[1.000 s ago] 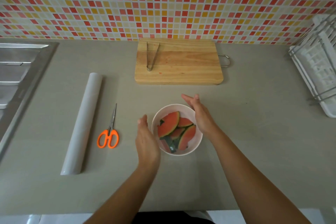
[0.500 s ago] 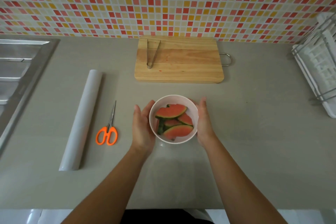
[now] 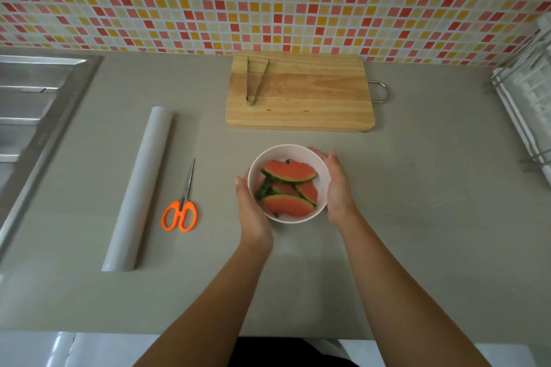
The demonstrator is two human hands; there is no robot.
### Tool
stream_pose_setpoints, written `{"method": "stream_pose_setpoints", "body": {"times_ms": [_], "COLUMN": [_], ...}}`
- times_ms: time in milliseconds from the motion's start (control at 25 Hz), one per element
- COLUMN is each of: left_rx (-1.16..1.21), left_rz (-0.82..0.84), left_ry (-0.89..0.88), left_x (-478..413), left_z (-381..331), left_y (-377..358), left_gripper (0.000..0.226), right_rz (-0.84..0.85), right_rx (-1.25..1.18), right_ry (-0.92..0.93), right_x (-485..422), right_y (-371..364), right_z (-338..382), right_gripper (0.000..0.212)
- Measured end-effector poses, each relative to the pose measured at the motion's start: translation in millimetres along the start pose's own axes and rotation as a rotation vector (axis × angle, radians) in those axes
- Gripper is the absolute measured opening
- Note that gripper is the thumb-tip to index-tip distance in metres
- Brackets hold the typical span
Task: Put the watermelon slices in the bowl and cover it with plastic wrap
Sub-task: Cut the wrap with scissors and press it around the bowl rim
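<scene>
Cupping the white bowl (image 3: 323,171) of wet, slippery watermelon slices (image 3: 288,188), I am pressing my left hand (image 3: 252,211) and right hand (image 3: 338,188) flat-fingered against its rigid walls, judging it light.

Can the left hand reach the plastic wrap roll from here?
Probably yes: the left hand would first release the bowl; only scissors lie before the plastic wrap roll.

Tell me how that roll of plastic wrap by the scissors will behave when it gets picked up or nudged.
The plastic wrap roll is a long, smooth cylinder lying flat on the counter, so a sideways nudge would probably set it rolling, perhaps toward the scissors. It looks rigid along its length, so it should lift without sagging. It is likely light, though gripped near one end it may tip.
</scene>
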State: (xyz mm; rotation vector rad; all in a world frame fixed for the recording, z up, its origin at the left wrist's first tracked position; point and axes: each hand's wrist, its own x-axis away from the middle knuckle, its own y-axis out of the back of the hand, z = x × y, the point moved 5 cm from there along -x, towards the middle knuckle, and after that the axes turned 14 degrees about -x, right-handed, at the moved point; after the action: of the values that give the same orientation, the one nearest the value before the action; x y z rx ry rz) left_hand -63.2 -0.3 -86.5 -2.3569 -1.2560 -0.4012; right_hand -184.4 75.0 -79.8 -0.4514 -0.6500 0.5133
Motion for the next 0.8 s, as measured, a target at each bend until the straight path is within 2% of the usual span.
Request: {"method": "stream_pose_setpoints", "body": {"times_ms": [120, 280, 440, 520, 680, 800], "left_rx": [-0.167, -0.421, -0.391, -0.457, -0.689, -0.653], "left_rz": [-0.047, -0.042, -0.05, 0.008, 0.051, 0.066], "left_ry": [0.051, 0.065, 0.053, 0.024, -0.139, -0.036], "left_x": [-19.8, -35.9, -36.1, -37.6, -39.8, -23.9], "left_z": [-7.8, -11.5, -10.6, -18.6, -40.3, -33.1], "left_y": [7.9, 14.2, 15.6, 13.2, 29.6, 53.9], "left_gripper": [0.062, 0.068, 0.064, 0.069, 0.077, 0.087], "right_rz": [-0.118, -0.25, -0.274, -0.268, -0.244, 0.07], "right_rx": [-0.019, -0.036, -0.069, 0.003, 0.428, 0.588], "right_ry": [-0.025, 0.037, 0.064, 0.076, 0.237, 0.191], "right_x": [5.1, 4.2, 6.5, 6.5, 13.6, 33.5], "right_y": [5.8, 8.0, 8.9, 7.0, 28.8, 33.0], "right_z": [-14.1, -21.9, -24.4, -22.1, 3.3, 0.3], "right_gripper": [0.063, 0.045, 0.038, 0.04, 0.066, 0.104]}}
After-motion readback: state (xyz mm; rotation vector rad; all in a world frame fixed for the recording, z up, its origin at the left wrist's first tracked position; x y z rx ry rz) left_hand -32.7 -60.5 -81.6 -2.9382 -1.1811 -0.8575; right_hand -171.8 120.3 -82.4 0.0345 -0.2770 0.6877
